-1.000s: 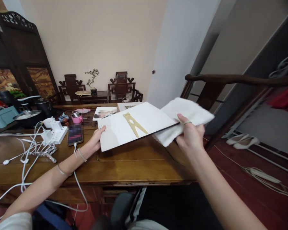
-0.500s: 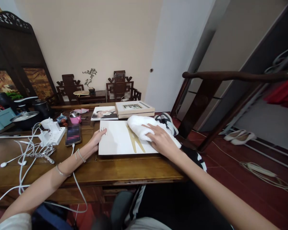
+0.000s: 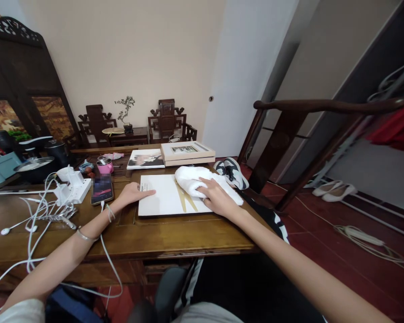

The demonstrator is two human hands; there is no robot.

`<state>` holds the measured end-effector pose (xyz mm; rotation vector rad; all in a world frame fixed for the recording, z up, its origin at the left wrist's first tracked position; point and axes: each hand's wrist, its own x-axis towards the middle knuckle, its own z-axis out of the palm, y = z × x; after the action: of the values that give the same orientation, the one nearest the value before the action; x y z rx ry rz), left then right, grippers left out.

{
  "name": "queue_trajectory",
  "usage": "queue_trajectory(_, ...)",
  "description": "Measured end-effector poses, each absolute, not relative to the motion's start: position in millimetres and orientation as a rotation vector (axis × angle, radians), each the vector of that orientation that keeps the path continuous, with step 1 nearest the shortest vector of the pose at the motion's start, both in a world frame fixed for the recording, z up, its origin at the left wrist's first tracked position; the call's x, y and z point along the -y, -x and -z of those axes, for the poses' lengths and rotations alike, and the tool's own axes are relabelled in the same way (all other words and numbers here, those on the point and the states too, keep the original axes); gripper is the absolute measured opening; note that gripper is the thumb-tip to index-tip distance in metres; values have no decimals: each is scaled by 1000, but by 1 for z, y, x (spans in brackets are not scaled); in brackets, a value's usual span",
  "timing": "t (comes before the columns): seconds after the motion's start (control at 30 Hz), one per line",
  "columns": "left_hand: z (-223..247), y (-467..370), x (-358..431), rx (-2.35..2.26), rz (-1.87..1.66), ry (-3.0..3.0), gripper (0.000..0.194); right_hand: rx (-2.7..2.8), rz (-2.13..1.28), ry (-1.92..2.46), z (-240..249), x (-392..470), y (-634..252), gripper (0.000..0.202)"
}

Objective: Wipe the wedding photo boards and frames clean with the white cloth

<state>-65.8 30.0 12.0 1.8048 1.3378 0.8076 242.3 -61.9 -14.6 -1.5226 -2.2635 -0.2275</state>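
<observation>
At the lower centre of the frame, the bench (image 3: 188, 235) is carrying a white picture board (image 3: 161, 197), which is lying flat mid-frame. At its left end, the left hand (image 3: 129, 194) is resting its thumb on top; whether that grip is pinching the edge I cannot tell, the other fingers being partly hidden. The right hand (image 3: 220, 197) is pressing a white cloth (image 3: 190, 176) onto the board's right part, its grip pinching the folds. Left of centre, a phone (image 3: 102, 190) is lying between the left hand and a power strip (image 3: 81, 192). Beyond the board, a booklet (image 3: 143, 160) is lying just beside a cream box (image 3: 188, 157). Farther back, a dark chair (image 3: 166, 119) is standing near the wall.
</observation>
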Motion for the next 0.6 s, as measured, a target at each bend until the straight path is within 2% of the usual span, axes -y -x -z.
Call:
queue_trajectory(0.07, -14, 68, -29, -1492, -777, -2079, 46, 2271, 236, 1549, 15, 62, -241, 52)
queue_trajectory(0.2, -15, 62, -19, -1509, -773, -2382, 40, 2291, 246, 1553, 15, 64, -239, 53)
queue_trajectory(0.3, -6, 52, -9, -1339, -812, -2443, 51, 2333, 249, 1520, 14, 65, -240, 50)
queue_trajectory(0.43, 10, 45, -5, -1153, -655, -2405, 69, 2311, 177, 1563, 6, 54, -243, 40)
queue_trajectory(0.6, 19, 47, -11, -1147, -485, -2509, 74, 2274, 76, 1632, -5, 25, -246, 31)
